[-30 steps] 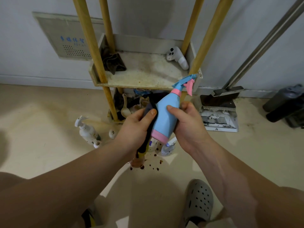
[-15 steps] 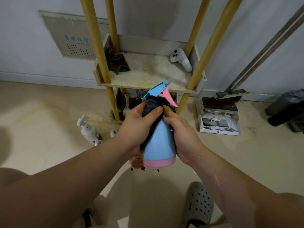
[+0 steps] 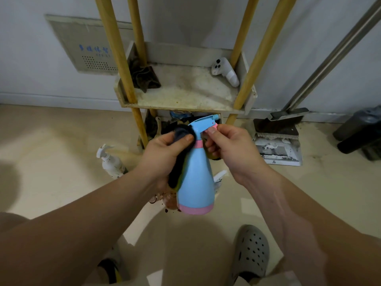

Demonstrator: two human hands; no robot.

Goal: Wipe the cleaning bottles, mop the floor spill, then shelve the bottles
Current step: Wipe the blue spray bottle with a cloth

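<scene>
Plastic bottle [image 3: 195, 182] looks light and slippery; hold its neck. Left hand [image 3: 165, 149] grips a dark cloth [image 3: 181, 131] there, right hand [image 3: 228, 149] pinches the trigger [image 3: 215, 126].

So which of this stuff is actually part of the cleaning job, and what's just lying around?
Part of the job: blue spray bottle, dark cloth, white bottle on the floor, brown spill, shelf.
Just lying about: white controller, brown rag, dustpan, black bin.
</scene>
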